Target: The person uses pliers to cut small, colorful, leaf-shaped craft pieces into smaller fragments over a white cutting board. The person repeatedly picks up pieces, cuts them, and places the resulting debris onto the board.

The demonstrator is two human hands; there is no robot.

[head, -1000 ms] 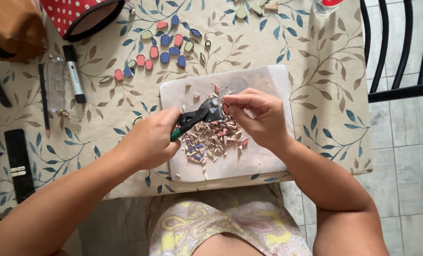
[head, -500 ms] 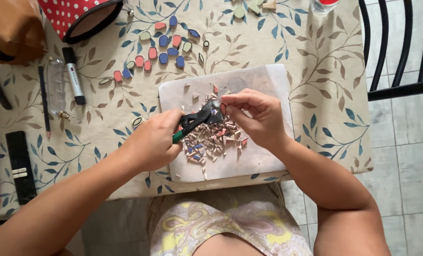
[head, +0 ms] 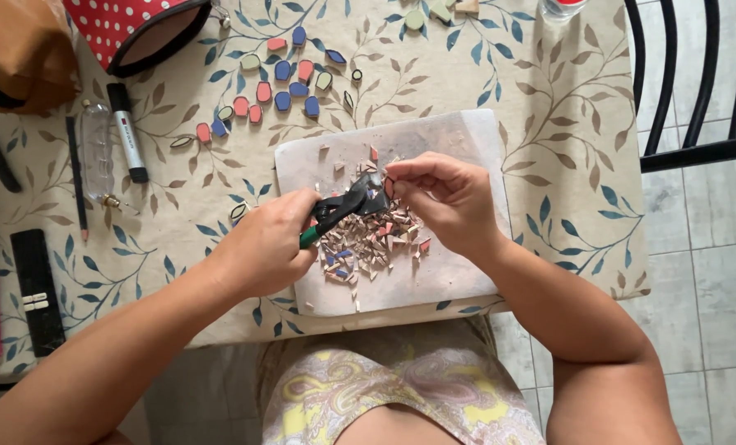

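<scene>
A person seated at a leaf-patterned table (head: 549,99) works over a white board (head: 459,140) near the front edge. The left hand (head: 265,243) is closed around the green-tipped handles of black nippers (head: 347,206), most of the handles hidden inside the fist. The nippers' head points up and right, meeting the right hand (head: 446,198), whose fingertips are pinched narrow on a small piece (head: 389,186) at the tool's tip; the piece is too small and too covered to make out its shape or colour. Whether the tool's blades are closed on it cannot be told. Below the tool lies a heap of chips (head: 368,243), pink, blue and pale, spread on the board. Beyond the board, shaped tiles (head: 290,82) in red, blue and green lie in loose rows. At left, a marker (head: 127,132), a pencil (head: 76,177) and a clear bottle (head: 98,156) lie side by side. A polka-dot pouch (head: 129,25) is cut off by the top edge, and a black chair (head: 698,82) by the right.
</scene>
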